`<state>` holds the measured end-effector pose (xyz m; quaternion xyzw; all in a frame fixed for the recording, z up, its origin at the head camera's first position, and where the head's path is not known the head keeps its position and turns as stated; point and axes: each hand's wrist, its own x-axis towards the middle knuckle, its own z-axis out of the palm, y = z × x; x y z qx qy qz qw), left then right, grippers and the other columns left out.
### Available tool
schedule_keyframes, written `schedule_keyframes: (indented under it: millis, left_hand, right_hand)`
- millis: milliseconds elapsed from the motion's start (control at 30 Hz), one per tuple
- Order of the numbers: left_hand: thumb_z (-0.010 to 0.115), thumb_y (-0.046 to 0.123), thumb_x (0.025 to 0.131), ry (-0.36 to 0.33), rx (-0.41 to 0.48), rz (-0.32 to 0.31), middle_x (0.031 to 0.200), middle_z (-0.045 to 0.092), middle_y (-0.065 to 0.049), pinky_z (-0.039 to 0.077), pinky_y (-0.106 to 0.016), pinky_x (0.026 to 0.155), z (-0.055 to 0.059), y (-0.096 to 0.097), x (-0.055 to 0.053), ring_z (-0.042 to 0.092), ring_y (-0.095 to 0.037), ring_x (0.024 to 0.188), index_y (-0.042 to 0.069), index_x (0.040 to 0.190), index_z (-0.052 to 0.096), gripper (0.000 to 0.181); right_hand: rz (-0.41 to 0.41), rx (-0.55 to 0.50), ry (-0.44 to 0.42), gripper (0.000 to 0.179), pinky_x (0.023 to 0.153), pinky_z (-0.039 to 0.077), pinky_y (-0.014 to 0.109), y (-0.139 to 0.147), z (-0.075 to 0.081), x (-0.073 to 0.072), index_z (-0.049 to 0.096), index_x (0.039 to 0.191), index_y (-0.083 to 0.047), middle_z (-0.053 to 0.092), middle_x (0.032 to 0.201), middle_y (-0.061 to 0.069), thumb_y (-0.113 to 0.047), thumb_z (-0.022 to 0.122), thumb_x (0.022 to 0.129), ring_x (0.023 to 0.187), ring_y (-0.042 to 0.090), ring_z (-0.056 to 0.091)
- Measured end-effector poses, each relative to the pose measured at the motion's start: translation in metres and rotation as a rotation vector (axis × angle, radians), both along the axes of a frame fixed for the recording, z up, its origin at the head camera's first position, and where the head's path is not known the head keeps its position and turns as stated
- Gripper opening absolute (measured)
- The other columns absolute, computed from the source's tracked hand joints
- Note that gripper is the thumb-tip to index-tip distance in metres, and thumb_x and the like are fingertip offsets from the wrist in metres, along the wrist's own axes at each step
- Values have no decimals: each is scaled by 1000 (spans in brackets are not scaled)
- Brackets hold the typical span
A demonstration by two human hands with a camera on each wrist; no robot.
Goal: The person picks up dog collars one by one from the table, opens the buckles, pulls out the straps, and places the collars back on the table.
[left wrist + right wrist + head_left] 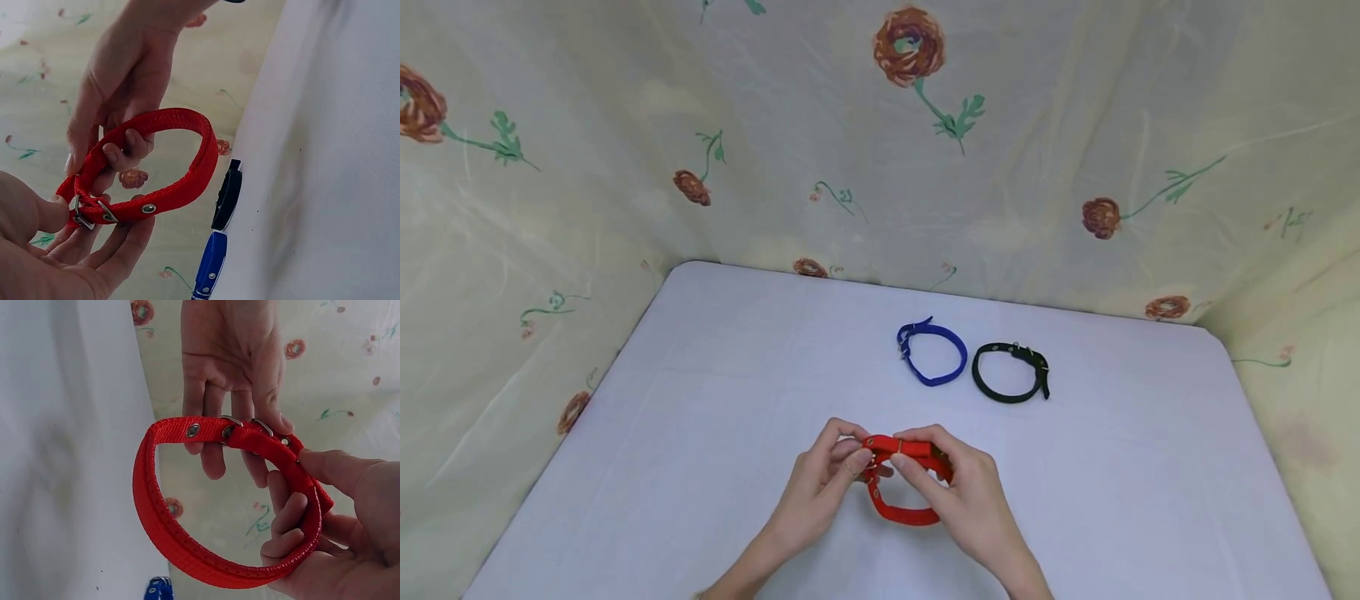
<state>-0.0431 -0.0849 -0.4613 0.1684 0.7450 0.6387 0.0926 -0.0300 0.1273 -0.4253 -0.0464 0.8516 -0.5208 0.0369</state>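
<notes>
Both hands hold a red collar, a loop of webbing with metal eyelets and a metal buckle. My left hand pinches it at the buckle end, thumb on top and fingers beneath. With thumb and fingers, my right hand grips the overlapping strap on the other side. In the right wrist view the loop hangs open below the right fingers, which curl round the band. Part of the strap end is hidden behind the right thumb.
Farther back on the white table lie a blue collar and, to its right, a black collar, each buckled into a loop. A flower-patterned cloth hangs round the table's back and sides.
</notes>
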Motion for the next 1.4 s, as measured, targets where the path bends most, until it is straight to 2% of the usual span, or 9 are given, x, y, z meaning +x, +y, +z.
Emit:
schedule_keyframes:
  millis: [133,267,400,567,767,967,1133,1400]
  left_hand:
    - [57,21,112,-3,0,11,122,80,-20,63,-27,92,1,-1,1,81,-31,104,5,127,51,22]
    - [59,23,112,-59,-12,19,123,80,-17,62,-26,93,3,-3,2,80,-38,105,8,129,52,24]
    - [62,28,111,-110,-50,19,125,80,-12,62,-25,95,4,-3,3,81,-32,107,14,132,57,26]
    - [64,30,110,-83,-95,4,125,79,-12,65,-29,94,2,0,3,81,-23,108,15,133,60,28]
    - [62,30,111,-52,-118,19,118,81,-12,63,-23,87,4,0,5,82,-19,102,13,127,59,24]
    - [62,29,110,-21,-125,36,115,82,-7,62,-20,88,3,0,6,81,-13,100,18,126,59,19]
    - [60,29,111,38,-132,67,112,84,-5,64,-26,84,1,-1,7,83,-19,97,20,126,59,17]
    - [58,25,112,1,-55,73,116,84,-8,63,-26,89,1,0,9,83,-19,97,20,129,54,18]
  right_hand:
    - [-3,-9,16,24,70,52,21,-2,0,0,77,119,-27,81,99,-9,-30,82,97,82,8,65]
    - [1,-7,21,23,70,52,21,-3,-1,0,78,119,-26,81,98,-9,-29,82,96,81,8,64]
    - [19,3,42,23,71,55,20,-4,-2,1,78,119,-24,81,99,-8,-25,82,96,81,6,65]
    - [64,12,75,23,72,58,20,-5,-3,1,79,119,-23,81,102,-7,-21,82,97,81,4,65]
    - [82,19,92,24,72,58,19,-8,-5,3,79,120,-22,82,104,-6,-23,82,97,83,2,67]
    - [77,-4,76,24,76,60,20,-9,-4,3,78,120,-23,82,104,-7,-23,82,97,86,2,70]
    - [66,-22,84,26,81,61,20,-8,-4,3,78,121,-24,82,106,-8,-27,83,96,88,3,71]
    - [49,-39,108,27,84,62,20,-6,-4,3,78,122,-26,82,109,-8,-28,84,95,93,3,74]
